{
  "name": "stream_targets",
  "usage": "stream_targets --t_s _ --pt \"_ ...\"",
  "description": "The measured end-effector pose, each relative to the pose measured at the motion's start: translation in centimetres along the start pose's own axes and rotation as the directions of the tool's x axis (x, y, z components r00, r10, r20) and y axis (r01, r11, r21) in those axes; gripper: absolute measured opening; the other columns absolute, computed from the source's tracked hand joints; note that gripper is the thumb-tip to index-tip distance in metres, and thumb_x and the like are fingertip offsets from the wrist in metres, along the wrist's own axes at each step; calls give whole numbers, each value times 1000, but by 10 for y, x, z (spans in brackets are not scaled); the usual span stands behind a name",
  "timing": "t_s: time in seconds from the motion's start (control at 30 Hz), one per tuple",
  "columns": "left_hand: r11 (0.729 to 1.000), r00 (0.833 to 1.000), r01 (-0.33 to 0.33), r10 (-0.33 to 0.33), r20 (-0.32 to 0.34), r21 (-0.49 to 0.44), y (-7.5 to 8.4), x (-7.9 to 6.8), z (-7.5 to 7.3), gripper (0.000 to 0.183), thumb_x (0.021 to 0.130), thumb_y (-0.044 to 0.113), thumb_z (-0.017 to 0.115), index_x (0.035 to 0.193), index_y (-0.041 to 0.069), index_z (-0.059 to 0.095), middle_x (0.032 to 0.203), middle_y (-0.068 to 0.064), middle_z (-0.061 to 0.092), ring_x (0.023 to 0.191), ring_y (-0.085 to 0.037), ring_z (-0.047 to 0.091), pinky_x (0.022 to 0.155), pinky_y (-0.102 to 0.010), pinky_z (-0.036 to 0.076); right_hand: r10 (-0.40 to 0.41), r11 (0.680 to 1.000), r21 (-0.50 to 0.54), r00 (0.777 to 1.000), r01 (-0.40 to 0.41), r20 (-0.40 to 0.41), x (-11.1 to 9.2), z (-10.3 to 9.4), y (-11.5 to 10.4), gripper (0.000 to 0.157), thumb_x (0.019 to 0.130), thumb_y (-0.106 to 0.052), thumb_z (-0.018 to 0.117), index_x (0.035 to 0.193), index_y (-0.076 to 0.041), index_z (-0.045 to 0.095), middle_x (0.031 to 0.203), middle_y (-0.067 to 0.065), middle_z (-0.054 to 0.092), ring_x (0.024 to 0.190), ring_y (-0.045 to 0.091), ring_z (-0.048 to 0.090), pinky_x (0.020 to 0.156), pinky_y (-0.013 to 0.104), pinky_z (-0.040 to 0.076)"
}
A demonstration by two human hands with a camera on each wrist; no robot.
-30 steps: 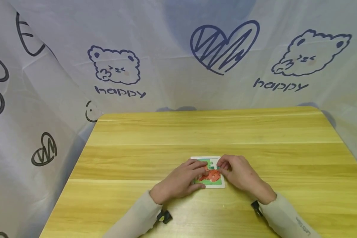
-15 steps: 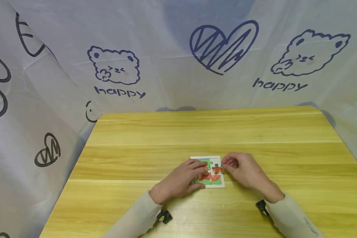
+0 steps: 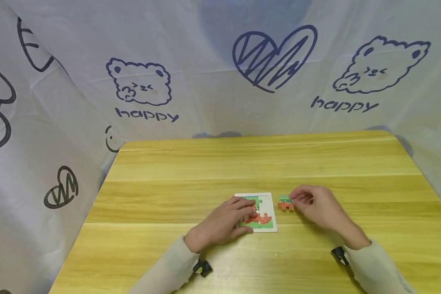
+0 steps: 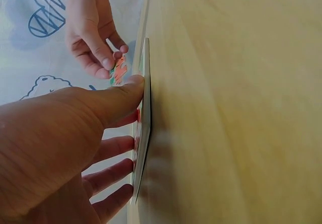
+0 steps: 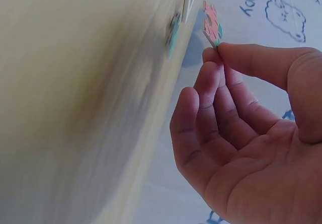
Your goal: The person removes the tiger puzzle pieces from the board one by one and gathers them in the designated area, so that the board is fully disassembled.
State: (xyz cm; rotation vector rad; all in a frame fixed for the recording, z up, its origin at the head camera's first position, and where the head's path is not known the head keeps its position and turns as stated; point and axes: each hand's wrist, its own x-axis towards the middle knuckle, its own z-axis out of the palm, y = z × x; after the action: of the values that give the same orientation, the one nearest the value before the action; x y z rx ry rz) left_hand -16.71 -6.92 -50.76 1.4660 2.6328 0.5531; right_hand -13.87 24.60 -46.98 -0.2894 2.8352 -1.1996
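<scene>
A small jigsaw puzzle (image 3: 265,230) in a white frame lies on the table, with green and orange picture parts and a bare white gap at its upper right. My left hand (image 3: 224,220) rests across its left side, and in the left wrist view the extended fingertips touch the picture side while the thumb lies by the near edge. Right of the frame, my right hand (image 3: 321,206) pinches an orange and green puzzle piece (image 5: 211,20) between thumb and index finger, raised off the tabletop. The left hand hides the puzzle's left part.
The wooden table (image 3: 191,163) reaches back to a pale printed curtain (image 3: 206,94). A teal shape (image 5: 174,35) shows by the tabletop in the right wrist view; I cannot tell whether it is a reflection or another piece. Black straps circle both wrists.
The right hand has lifted the puzzle piece out of the frame's upper right and carried it rightward, baring the white backing. The left hand has stayed on the puzzle.
</scene>
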Motion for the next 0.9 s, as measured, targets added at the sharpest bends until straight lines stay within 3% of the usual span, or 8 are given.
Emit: stream_targets --t_s 0.13,0.37,0.53,0.9 --pt "998 998 57 -55 40 -37 10 1 -10 34 107 36 72 134 15 70 163 -10 58 149 -27 54 126 -44 47 23 1000 10 1000 -23 4 -3 -7 11 9 101 -8 76 108 -8 81 100 4 80 91 13 71 77 23 60" --pt "999 999 30 -30 18 -21 9 1 -8 36 105 37 75 133 15 70 160 -11 60 146 -29 57 124 -48 49 84 996 34 996 -85 26 0 -14 28 10 103 -9 74 110 -7 81 102 6 80 92 15 72 77 22 60" --pt "998 998 51 -50 36 -21 9 0 -9 36 106 37 74 135 17 70 162 -10 59 148 -28 56 127 -46 46 127 991 30 990 -129 60 6 -17 33 12 104 -14 73 110 -7 81 102 7 79 90 14 70 75 22 58" --pt "996 995 81 -79 60 -30 9 2 -8 37 107 40 72 136 18 70 165 -7 57 151 -25 53 129 -43 44 142 990 -36 986 -139 89 16 -25 40 14 105 -13 71 110 -5 81 102 10 79 90 15 69 75 27 57"
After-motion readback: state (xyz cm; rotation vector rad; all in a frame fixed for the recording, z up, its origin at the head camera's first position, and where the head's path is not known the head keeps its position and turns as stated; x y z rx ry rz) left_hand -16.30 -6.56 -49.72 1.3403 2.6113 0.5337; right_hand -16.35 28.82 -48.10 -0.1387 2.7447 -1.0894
